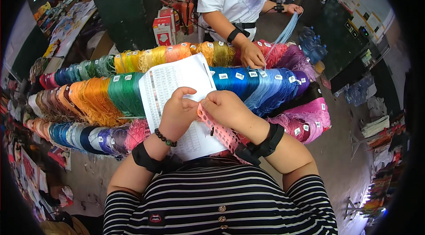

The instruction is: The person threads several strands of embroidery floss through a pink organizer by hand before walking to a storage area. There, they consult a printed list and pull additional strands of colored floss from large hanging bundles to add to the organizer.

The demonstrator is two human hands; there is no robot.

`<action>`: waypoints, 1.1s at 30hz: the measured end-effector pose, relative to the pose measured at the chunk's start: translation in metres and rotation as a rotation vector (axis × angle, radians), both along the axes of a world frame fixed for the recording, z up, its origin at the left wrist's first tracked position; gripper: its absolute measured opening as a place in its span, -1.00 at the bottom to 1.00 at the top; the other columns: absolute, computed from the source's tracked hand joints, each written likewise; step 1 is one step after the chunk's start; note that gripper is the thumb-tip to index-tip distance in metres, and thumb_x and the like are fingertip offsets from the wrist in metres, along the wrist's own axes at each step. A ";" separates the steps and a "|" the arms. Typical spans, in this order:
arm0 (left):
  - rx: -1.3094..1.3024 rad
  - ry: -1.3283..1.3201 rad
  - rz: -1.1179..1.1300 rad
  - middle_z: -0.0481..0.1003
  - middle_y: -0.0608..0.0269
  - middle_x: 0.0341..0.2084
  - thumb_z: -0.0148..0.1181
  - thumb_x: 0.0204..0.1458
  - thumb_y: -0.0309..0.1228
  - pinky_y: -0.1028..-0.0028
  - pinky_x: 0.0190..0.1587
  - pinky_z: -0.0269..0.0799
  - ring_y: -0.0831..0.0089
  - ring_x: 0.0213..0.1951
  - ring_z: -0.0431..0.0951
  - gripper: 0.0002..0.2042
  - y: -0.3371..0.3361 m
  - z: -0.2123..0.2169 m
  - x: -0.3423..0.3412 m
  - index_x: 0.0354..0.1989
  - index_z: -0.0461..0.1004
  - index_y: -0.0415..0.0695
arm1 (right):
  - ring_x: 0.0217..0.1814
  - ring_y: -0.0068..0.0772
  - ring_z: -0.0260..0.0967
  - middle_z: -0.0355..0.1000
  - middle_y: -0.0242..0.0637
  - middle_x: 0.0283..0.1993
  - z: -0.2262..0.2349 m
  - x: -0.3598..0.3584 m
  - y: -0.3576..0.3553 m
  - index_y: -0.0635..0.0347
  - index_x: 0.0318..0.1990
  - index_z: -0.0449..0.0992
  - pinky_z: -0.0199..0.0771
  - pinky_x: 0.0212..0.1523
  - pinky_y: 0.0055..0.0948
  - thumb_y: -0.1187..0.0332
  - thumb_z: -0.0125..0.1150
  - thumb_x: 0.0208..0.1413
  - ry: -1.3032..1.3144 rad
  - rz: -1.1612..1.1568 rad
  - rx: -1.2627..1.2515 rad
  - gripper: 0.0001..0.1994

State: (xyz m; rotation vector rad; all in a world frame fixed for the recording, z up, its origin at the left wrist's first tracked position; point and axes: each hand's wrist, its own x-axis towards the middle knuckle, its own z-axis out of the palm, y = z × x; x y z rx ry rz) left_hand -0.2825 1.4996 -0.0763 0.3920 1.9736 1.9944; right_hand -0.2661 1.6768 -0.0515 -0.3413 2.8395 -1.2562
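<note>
A pink strip punched with rows of round holes (220,132) hangs slanting down from my fingers towards my body. My right hand (228,107) is closed, pinching the strip's upper end between thumb and fingers. My left hand (176,114) meets it there, its fingertips closed on the same end beside a small orange bit. What exactly lies between the fingertips is partly hidden. Beneath both hands a white sheet printed with a table and a column of colour patches (161,80) rests over hanks of thread. Green hanks (125,94) lie left of the sheet.
Labelled hanks of thread hang in three rows, including orange (90,98), yellow (148,60) and blue (239,85). Across them, a person in a white T-shirt (234,0) holds light-blue strands (288,29) and touches the hanks. Water bottles (316,51) and a red-and-white box (163,30) stand behind.
</note>
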 end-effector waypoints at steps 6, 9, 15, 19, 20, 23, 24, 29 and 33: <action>0.036 -0.013 -0.004 0.58 0.14 -0.40 0.21 0.03 -0.60 0.61 -0.31 0.49 0.53 -0.35 0.60 -0.62 -0.008 -0.011 -0.005 0.01 0.25 -0.26 | -0.50 -0.43 0.42 0.46 -0.29 -0.51 -0.004 0.002 0.009 0.26 -0.23 0.43 0.41 -0.44 -0.45 0.24 0.24 0.09 -0.403 -0.097 -0.459 -0.74; 0.067 -0.074 -0.035 0.58 0.13 -0.39 0.18 0.03 -0.61 0.61 -0.30 0.48 0.53 -0.35 0.60 -0.62 -0.010 -0.009 -0.003 0.02 0.25 -0.27 | -0.49 -0.48 0.42 0.48 -0.28 -0.47 -0.011 0.004 0.017 0.28 -0.23 0.45 0.40 -0.45 -0.48 0.24 0.25 0.09 -0.129 -0.109 -0.188 -0.73; -0.012 0.028 -0.080 0.56 0.13 -0.36 0.10 0.03 -0.66 0.63 -0.32 0.48 0.58 -0.38 0.56 -0.64 -0.014 -0.009 -0.005 0.02 0.25 -0.27 | -0.51 -0.63 0.34 0.44 -0.41 -0.50 -0.027 0.000 0.020 0.31 -0.18 0.50 0.33 -0.49 -0.56 0.32 0.29 0.05 -0.371 0.005 -0.420 -0.73; -0.469 0.352 0.020 0.55 0.25 -0.43 0.09 0.01 -0.67 0.66 -0.40 0.39 0.64 -0.46 0.50 -0.68 -0.031 -0.008 -0.017 -0.03 0.31 -0.27 | -0.54 -0.71 0.27 0.40 -0.48 -0.54 -0.040 -0.003 0.024 0.33 -0.22 0.54 0.27 -0.52 -0.61 0.38 0.29 0.03 -0.373 0.011 -0.423 -0.79; -0.620 0.453 0.080 0.54 0.28 -0.46 0.10 0.00 -0.67 0.67 -0.42 0.36 0.65 -0.49 0.48 -0.69 -0.037 -0.007 -0.018 -0.04 0.33 -0.28 | -0.56 -0.72 0.25 0.39 -0.49 -0.55 -0.042 -0.003 0.023 0.34 -0.24 0.54 0.25 -0.53 -0.62 0.41 0.28 0.04 -0.367 0.014 -0.435 -0.81; -0.400 0.261 0.028 0.54 0.28 -0.49 0.09 0.07 -0.63 0.66 -0.42 0.38 0.64 -0.48 0.50 -0.71 -0.044 -0.022 -0.023 -0.01 0.32 -0.28 | -0.57 -0.73 0.22 0.38 -0.50 -0.56 -0.040 -0.001 0.021 0.34 -0.26 0.54 0.23 -0.55 -0.63 0.44 0.27 0.04 -0.346 0.009 -0.431 -0.84; -0.240 0.119 -0.015 0.54 0.27 -0.49 0.08 0.09 -0.61 0.66 -0.42 0.39 0.64 -0.48 0.50 -0.72 -0.045 -0.025 -0.024 -0.01 0.32 -0.27 | -0.57 -0.73 0.22 0.38 -0.50 -0.56 -0.040 -0.001 0.020 0.35 -0.26 0.54 0.23 -0.55 -0.62 0.44 0.27 0.04 -0.329 0.002 -0.413 -0.84; -0.133 0.007 0.002 0.54 0.24 -0.44 0.10 0.12 -0.56 0.65 -0.39 0.42 0.64 -0.42 0.52 -0.72 -0.041 -0.026 -0.022 0.01 0.32 -0.27 | -0.57 -0.73 0.22 0.37 -0.51 -0.57 -0.044 -0.003 0.020 0.34 -0.27 0.54 0.23 -0.55 -0.62 0.44 0.28 0.03 -0.338 0.000 -0.431 -0.85; -0.053 -0.198 0.023 0.55 0.21 -0.37 0.11 0.14 -0.51 0.65 -0.35 0.45 0.61 -0.38 0.54 -0.74 -0.032 -0.018 -0.018 -0.01 0.34 -0.27 | -0.57 -0.73 0.22 0.37 -0.51 -0.57 -0.045 -0.003 0.020 0.33 -0.27 0.55 0.23 -0.55 -0.62 0.45 0.28 0.03 -0.305 -0.008 -0.394 -0.86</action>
